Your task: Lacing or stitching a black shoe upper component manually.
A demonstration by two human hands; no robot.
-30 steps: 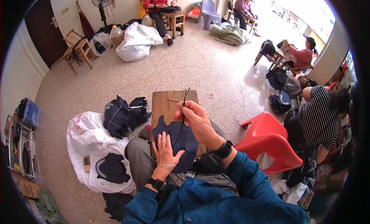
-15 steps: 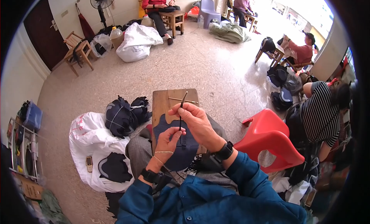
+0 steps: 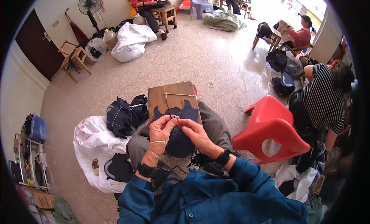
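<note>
My left hand [image 3: 161, 128] is closed, thumb and finger pinching a thin black cord [image 3: 167, 104] whose free end reaches up over the wooden stool top. My right hand [image 3: 196, 134] meets it fingertip to fingertip, its thumb and forefinger pinched at the same cord; the exact grip is partly hidden. Beneath both hands, a dark navy cloth piece [image 3: 183, 145] with a cut-out upper edge lies across the wooden stool [image 3: 169, 89] and my lap. A thin light-coloured stick [image 3: 181, 94] rests near the stool's far edge.
Left of my knees sit a tied dark cloth bundle [image 3: 118, 118] and a white sack [image 3: 86, 137] bearing a mobile phone [image 3: 95, 167]. A red plastic stool [image 3: 266, 127] stands at right, beside a person in a striped top [image 3: 322, 96]. Other people sit farther off.
My right hand has come down and its fingertips now meet my left hand's. The cord, stretched upright between the hands before, now trails from the fingers over the stool. The view has shifted slightly.
</note>
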